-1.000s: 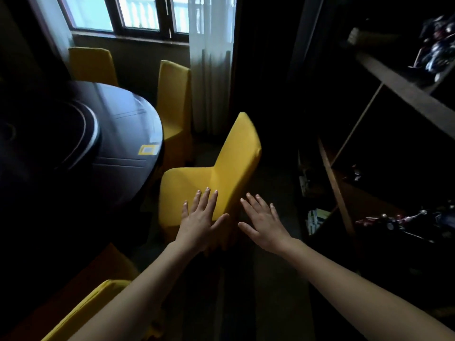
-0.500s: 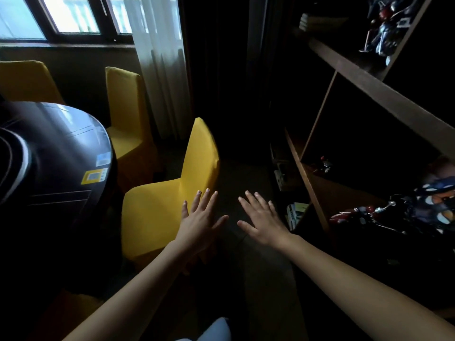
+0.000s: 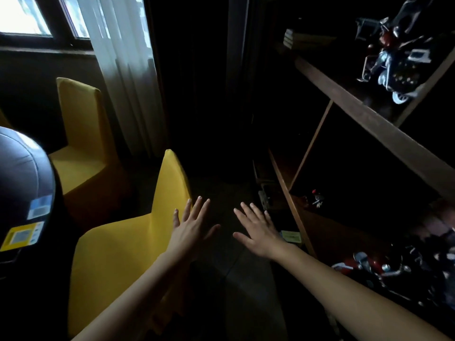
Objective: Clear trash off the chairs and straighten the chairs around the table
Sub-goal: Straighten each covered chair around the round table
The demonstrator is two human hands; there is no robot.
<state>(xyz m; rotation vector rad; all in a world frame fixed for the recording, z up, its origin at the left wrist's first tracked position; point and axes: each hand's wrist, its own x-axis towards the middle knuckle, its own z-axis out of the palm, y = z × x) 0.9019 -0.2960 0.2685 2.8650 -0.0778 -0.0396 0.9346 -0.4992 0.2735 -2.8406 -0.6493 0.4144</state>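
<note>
Head view: two chairs. Near yellow fabric-covered chair [image 3: 118,254] at 8 o'clock, far yellow chair [image 3: 81,143] at 10, both beside dark round table [image 3: 24,183] at 9. Two hands, fingers straight and spread, holding nothing: left hand [image 3: 192,230] overlaps near chair's back edge, contact unclear; right hand [image 3: 258,235] over floor, apart from it.

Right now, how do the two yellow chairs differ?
The near chair has the left hand at its backrest edge; the far chair, beside the curtain, has no hand near. The near chair's seat is brighter; the far chair's is dimmer. Both are yellow and face the table.
</note>
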